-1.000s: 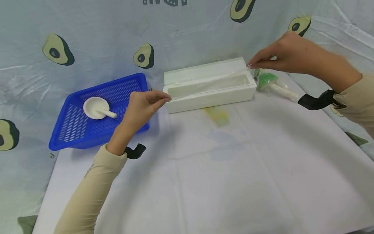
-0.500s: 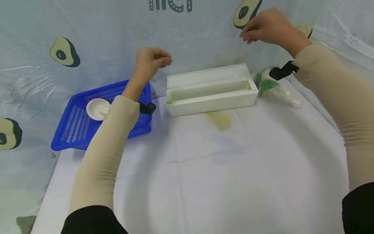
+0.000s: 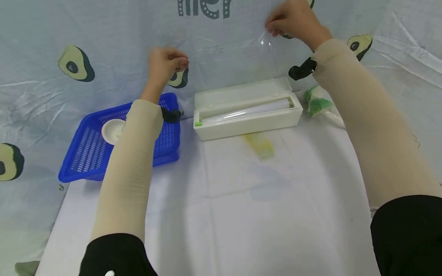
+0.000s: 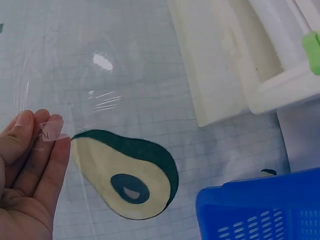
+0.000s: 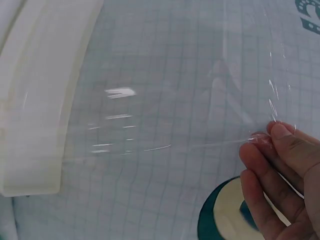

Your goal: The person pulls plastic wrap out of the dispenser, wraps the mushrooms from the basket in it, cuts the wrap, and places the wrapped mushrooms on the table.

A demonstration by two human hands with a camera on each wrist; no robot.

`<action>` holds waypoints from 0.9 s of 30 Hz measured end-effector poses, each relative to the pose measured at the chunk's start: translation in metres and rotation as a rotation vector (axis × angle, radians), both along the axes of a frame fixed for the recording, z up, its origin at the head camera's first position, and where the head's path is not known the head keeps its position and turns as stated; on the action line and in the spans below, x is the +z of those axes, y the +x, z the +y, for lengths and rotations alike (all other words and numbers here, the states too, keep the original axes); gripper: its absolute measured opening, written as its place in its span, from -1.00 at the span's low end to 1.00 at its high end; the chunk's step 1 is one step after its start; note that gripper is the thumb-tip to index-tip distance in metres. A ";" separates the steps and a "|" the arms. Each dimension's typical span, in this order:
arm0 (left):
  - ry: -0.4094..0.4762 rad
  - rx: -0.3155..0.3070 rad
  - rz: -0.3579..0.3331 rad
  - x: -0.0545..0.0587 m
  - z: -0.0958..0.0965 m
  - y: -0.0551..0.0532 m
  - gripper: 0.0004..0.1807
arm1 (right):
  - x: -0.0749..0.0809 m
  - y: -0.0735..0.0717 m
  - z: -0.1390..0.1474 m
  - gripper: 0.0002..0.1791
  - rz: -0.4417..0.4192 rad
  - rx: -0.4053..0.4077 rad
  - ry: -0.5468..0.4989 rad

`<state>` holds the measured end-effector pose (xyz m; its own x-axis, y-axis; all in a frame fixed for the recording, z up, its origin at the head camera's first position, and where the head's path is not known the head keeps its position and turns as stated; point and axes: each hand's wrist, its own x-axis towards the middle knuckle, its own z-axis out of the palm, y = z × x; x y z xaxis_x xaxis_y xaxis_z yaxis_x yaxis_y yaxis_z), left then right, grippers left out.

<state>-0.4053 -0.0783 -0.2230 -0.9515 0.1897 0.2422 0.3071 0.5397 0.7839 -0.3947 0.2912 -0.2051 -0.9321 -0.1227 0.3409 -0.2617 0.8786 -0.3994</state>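
A sheet of clear plastic wrap (image 5: 120, 120) stretches between both hands, above a white box (image 3: 248, 124) whose lid (image 3: 241, 91) stands open at the back. A white roll (image 3: 248, 111) lies inside the box, with a small green piece (image 3: 198, 124) at its left end. My left hand (image 3: 165, 65) pinches one corner of the wrap between thumb and fingers, up in front of the backdrop. Higher up at the right, my right hand (image 3: 293, 19) pinches the other corner. The wrap is hard to make out in the head view, apart from shiny glints.
A blue basket (image 3: 86, 153) left of the box holds a white ladle-like piece (image 3: 112, 131), partly hidden by my left sleeve. A plastic-wrapped item with green patches (image 3: 319, 103) lies right of the box. The avocado-print backdrop (image 3: 224, 57) rises behind the white table (image 3: 269, 230).
Both hands have risen from the box's edges, the right hand also moving left, and the wrap has been drawn up out of the box. The white roll now shows inside it.
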 end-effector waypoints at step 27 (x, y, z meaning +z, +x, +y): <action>-0.157 -0.344 0.264 0.012 -0.013 0.126 -0.83 | 0.018 0.145 0.042 -0.78 0.208 0.170 0.219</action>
<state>-0.2790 -0.0913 -0.2114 -0.7365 0.5373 0.4110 0.6673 0.4777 0.5714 -0.2495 0.3330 -0.1875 -0.8050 -0.3617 0.4702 -0.4679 0.8743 -0.1287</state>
